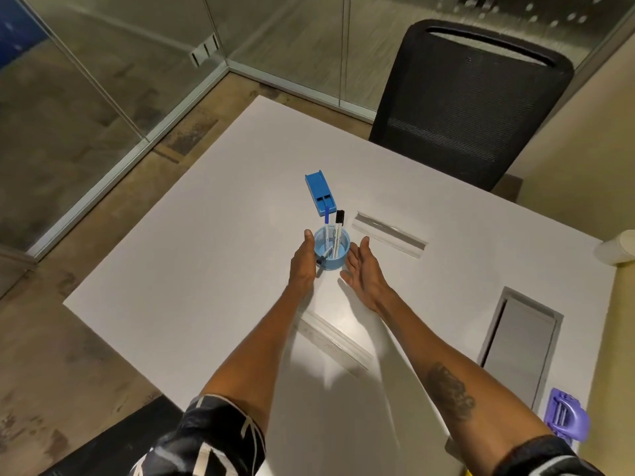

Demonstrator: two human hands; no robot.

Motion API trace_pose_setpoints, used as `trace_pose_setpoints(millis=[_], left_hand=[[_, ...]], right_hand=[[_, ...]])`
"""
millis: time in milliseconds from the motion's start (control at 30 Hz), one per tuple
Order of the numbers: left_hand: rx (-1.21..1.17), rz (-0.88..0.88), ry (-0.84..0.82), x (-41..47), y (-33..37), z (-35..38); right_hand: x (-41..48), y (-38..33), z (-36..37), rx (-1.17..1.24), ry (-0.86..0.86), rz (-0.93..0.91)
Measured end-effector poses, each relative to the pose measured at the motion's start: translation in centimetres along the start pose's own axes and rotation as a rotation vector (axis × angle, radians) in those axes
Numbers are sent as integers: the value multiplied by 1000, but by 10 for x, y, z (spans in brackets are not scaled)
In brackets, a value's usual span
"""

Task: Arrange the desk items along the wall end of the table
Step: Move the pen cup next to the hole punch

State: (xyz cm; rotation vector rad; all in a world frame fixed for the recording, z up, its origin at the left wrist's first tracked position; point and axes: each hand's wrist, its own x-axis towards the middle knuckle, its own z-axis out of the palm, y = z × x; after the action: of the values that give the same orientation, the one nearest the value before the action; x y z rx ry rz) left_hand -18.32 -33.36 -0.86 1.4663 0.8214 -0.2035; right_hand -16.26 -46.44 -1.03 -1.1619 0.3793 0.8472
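pen cup [332,248], round and blue, stands near the middle of the white table [192,242] with three markers [338,231] in it. left hand [304,264] touches its side, fingers flat; right hand [364,273] is spread just beside it. blue eraser [320,195] lies behind. marker writing is too small to read.

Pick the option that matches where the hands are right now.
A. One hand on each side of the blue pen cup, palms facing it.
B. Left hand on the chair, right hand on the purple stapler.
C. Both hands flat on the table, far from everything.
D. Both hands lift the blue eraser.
A: the left hand and right hand flank the blue pen cup, with the markers standing in it.
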Motion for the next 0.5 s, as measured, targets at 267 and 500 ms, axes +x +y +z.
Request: trace_pose_setpoints(millis=[267, 500], left_hand=[[-49, 35, -31, -21, 2, 23], [-19, 51, -128, -50, 0, 75]], right_hand=[[-28, -5, -15, 31, 68, -106], [-69, -12, -57, -7, 164, -180]])
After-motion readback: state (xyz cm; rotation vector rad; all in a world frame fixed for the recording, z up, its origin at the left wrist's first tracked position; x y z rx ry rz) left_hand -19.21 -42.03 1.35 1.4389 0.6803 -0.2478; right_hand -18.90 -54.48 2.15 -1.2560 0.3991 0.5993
